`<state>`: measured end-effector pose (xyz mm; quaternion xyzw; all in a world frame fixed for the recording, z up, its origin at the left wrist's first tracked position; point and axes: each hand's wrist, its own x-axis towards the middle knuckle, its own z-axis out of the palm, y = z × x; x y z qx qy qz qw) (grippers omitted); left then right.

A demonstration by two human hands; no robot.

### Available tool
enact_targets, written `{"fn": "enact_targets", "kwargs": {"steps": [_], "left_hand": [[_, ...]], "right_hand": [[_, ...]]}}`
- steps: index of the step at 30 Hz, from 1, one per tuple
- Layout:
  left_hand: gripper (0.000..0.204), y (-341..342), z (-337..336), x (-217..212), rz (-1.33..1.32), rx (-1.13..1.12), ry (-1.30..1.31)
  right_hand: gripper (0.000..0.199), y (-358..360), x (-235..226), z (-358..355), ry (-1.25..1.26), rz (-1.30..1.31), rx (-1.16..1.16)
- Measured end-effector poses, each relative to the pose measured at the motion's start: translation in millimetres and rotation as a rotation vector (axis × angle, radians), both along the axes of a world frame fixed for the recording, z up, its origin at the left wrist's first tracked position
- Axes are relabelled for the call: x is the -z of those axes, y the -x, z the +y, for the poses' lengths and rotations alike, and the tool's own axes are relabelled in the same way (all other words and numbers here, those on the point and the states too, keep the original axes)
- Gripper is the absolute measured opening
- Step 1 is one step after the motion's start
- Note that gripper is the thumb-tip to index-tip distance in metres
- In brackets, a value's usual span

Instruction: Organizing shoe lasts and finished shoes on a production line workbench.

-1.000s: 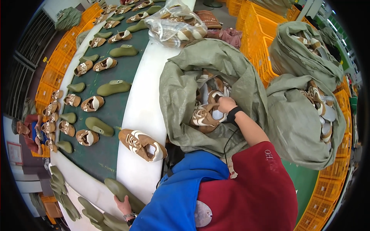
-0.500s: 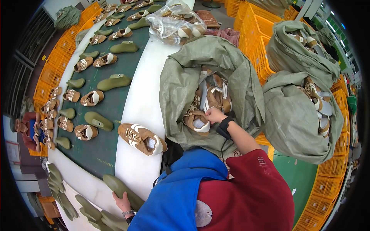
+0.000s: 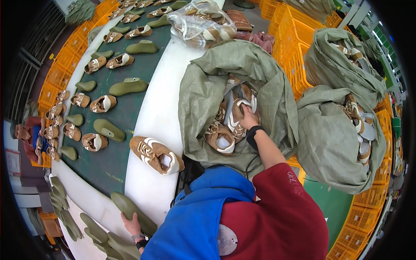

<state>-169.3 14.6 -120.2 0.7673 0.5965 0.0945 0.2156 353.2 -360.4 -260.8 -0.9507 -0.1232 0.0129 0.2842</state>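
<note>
My right hand (image 3: pixel 248 118) reaches into an open grey-green woven sack (image 3: pixel 197 86). Its fingers close on the heel end of a brown sneaker (image 3: pixel 237 111) with white trim. Another brown sneaker (image 3: pixel 220 141) lies beside it at the near left of the sack, among several more. Low on the left, my left hand (image 3: pixel 131 224) grips an olive-green shoe last (image 3: pixel 130 207) at the white table edge. Part of that grip is hidden by the last. Between the two hands, a single laced brown sneaker (image 3: pixel 149 151) sits on the white ledge.
Brown sneakers and green lasts (image 3: pixel 108 130) stand in rows along the dark green belt (image 3: pixel 115 167). More lasts (image 3: pixel 93 229) lie at lower left. A clear plastic bag (image 3: pixel 201 26) holds shoes beyond the sack. Other filled sacks (image 3: pixel 333 134) and orange crates (image 3: pixel 299 65) stand right. Someone sits far left.
My right hand has left the sneaker at the sack's near left and moved farther in, onto another sneaker. My left hand stays on the last. The whole view has shifted slightly.
</note>
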Motion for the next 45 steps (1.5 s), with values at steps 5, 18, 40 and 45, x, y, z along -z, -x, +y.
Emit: {"fn": "enact_targets", "kwargs": {"steps": [5, 18, 40, 45], "left_hand": [[0.066, -3, 6, 3, 0.003, 0.005, 0.030], [0.066, 6, 6, 5, -0.036, -0.019, 0.022], [0.067, 17, 5, 10, 0.010, -0.031, 0.002], [0.066, 20, 8, 12, -0.017, -0.015, -0.016]], "right_hand": [[0.048, -27, 40, -37, -0.143, 0.546, -0.287], [0.029, -25, -89, -28, -1.225, 1.133, 0.375], [0.032, -4, -85, 11, -0.108, 0.833, -0.318], [0.034, -5, -136, 8, -0.101, 1.008, -0.312]]}}
